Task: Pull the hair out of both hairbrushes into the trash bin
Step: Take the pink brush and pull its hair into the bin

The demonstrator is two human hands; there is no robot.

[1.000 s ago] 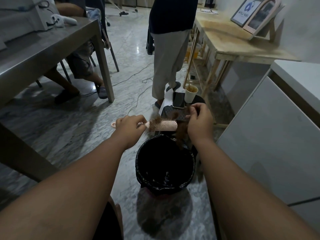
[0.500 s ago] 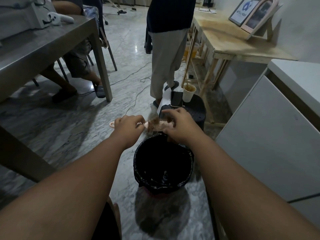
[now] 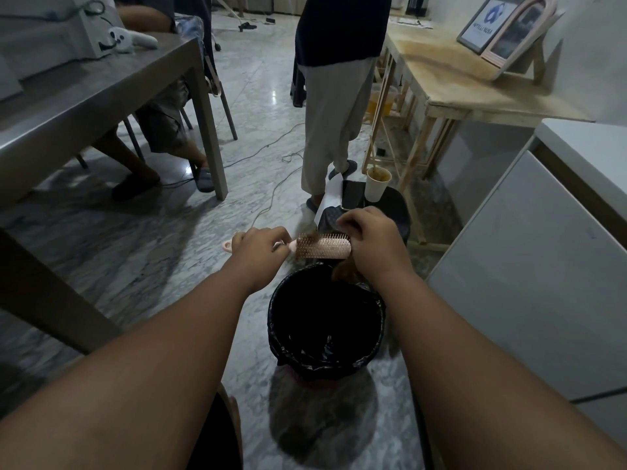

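My left hand (image 3: 261, 247) grips the handle of a pink hairbrush (image 3: 322, 247) and holds it level, bristles up, over the far rim of the trash bin (image 3: 281, 320). The bin stands on the floor and has a black bag as a liner. At the tip of the brush my right hand (image 3: 371, 245) is closed on a clump of brown hair (image 3: 342, 271), which hangs below the hand just above the bin's rim. A little brown hair still clings to the bristles near the handle. Only one hairbrush is in view.
A dark stool (image 3: 397, 205) behind the bin carries a phone (image 3: 353, 195), a paper cup (image 3: 376, 184) and a paper. One person stands beyond it (image 3: 332, 106); another sits at the grey table (image 3: 84, 106) on the left. A white cabinet (image 3: 529, 266) and a wooden table (image 3: 451, 72) are on the right.
My right hand went back onto the brush's bristles, then drew away to the brush's tip with a fresh clump of hair. The left hand and brush stayed almost still.
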